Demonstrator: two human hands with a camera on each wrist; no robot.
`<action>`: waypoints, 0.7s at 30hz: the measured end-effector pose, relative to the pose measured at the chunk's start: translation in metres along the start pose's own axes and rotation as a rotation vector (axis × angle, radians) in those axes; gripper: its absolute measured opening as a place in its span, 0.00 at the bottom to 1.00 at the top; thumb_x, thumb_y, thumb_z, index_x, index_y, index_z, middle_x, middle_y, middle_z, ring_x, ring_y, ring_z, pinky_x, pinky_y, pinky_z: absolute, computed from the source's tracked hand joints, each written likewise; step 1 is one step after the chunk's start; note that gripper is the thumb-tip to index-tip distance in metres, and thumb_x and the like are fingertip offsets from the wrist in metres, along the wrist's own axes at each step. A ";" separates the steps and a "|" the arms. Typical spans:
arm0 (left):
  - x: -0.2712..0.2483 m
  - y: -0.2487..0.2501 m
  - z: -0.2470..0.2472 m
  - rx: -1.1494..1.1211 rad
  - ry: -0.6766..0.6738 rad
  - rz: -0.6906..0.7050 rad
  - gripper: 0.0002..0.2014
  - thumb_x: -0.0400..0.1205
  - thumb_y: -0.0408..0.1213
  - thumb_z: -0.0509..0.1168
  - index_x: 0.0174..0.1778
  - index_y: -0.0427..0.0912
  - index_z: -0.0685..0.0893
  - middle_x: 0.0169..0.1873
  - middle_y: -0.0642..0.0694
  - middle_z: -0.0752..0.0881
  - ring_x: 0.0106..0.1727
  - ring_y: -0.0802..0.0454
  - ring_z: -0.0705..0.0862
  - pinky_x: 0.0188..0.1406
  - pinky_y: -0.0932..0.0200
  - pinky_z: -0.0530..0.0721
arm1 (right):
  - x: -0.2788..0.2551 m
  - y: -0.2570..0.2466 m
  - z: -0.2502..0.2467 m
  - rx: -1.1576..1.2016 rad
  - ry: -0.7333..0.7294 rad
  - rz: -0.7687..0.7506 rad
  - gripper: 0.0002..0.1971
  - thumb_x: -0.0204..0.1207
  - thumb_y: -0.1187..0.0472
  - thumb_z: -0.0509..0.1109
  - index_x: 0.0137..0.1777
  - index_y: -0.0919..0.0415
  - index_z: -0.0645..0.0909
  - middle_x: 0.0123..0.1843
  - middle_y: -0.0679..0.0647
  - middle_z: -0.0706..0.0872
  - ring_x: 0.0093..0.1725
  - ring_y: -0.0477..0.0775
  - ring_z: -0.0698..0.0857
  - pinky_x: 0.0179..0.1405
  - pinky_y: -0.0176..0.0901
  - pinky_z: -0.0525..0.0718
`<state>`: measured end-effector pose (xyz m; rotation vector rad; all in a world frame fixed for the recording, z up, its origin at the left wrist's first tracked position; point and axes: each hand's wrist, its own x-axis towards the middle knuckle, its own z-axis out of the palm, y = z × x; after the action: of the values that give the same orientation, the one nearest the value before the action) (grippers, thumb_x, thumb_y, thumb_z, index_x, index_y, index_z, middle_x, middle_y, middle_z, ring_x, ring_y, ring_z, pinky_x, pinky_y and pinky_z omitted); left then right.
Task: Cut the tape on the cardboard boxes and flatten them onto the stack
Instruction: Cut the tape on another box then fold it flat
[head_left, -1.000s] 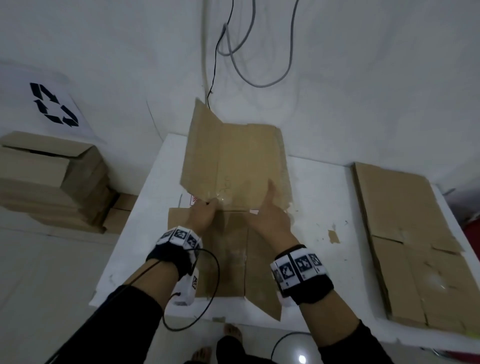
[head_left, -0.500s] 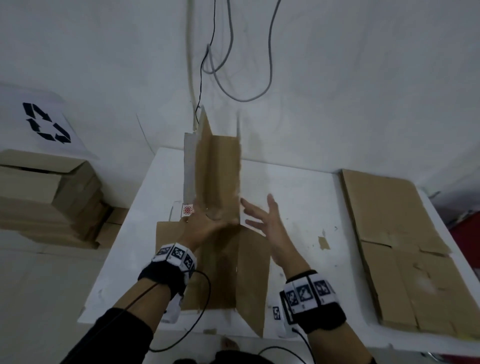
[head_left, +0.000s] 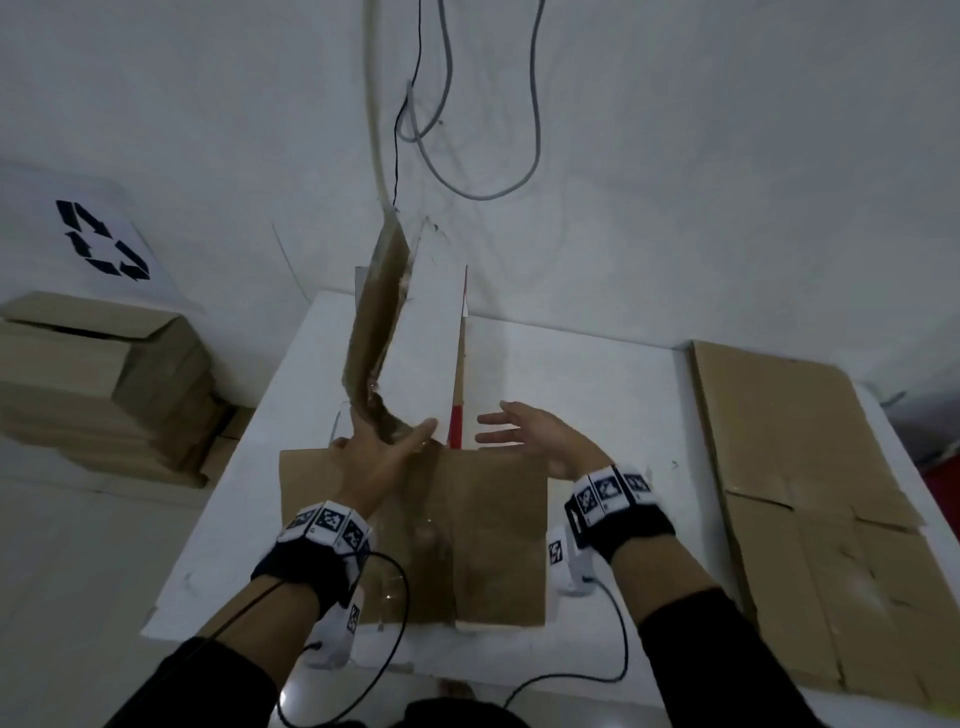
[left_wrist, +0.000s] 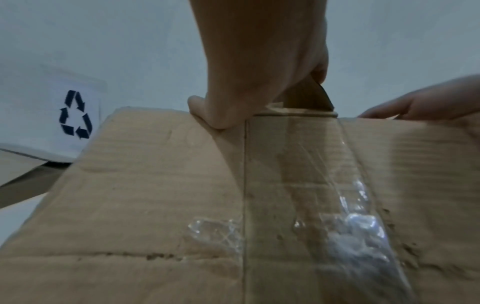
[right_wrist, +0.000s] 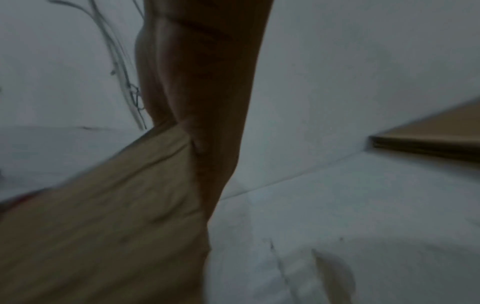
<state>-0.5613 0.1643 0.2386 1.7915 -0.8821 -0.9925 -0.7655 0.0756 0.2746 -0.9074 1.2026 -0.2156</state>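
Opened cardboard box (head_left: 457, 530) lay at table (head_left: 613, 384) front edge, far flaps upright. Left hand (head_left: 379, 452) pinched left flap at fold; right hand (head_left: 540, 436) hovered, fingers spread, empty. Cardboard likely light, stiff; best gripped along flap edges.

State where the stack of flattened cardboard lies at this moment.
In the head view, the stack of flattened cardboard lies at the right end of the white table, right of the right hand.

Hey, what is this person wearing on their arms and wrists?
Black sleeves on both arms. Each wrist carries a black band topped by white blocks printed with black square markers: left wristband, right wristband. A white camera unit hangs under each, trailing a thin black cable.
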 end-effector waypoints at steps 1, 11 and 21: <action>0.001 -0.001 -0.004 -0.060 -0.014 -0.010 0.58 0.56 0.75 0.74 0.79 0.56 0.60 0.75 0.50 0.75 0.76 0.43 0.71 0.77 0.35 0.67 | 0.009 -0.007 -0.001 -0.106 -0.006 0.065 0.22 0.85 0.46 0.63 0.70 0.61 0.80 0.66 0.62 0.86 0.59 0.59 0.87 0.57 0.51 0.87; 0.004 0.004 -0.023 -0.217 0.025 -0.061 0.54 0.56 0.65 0.80 0.77 0.51 0.67 0.68 0.54 0.79 0.72 0.46 0.75 0.76 0.39 0.71 | 0.089 -0.051 0.019 -0.409 0.139 0.028 0.48 0.63 0.40 0.83 0.74 0.66 0.66 0.70 0.66 0.77 0.65 0.66 0.81 0.65 0.58 0.82; 0.000 -0.012 -0.032 -0.132 0.018 -0.061 0.51 0.58 0.69 0.77 0.75 0.53 0.69 0.65 0.55 0.82 0.70 0.47 0.77 0.74 0.40 0.73 | 0.133 -0.019 0.040 0.096 0.000 0.167 0.39 0.81 0.35 0.52 0.82 0.65 0.61 0.82 0.63 0.67 0.80 0.68 0.67 0.78 0.68 0.62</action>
<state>-0.5310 0.1796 0.2364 1.7219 -0.7374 -1.0472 -0.6734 0.0045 0.1958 -0.7192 1.2509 -0.1379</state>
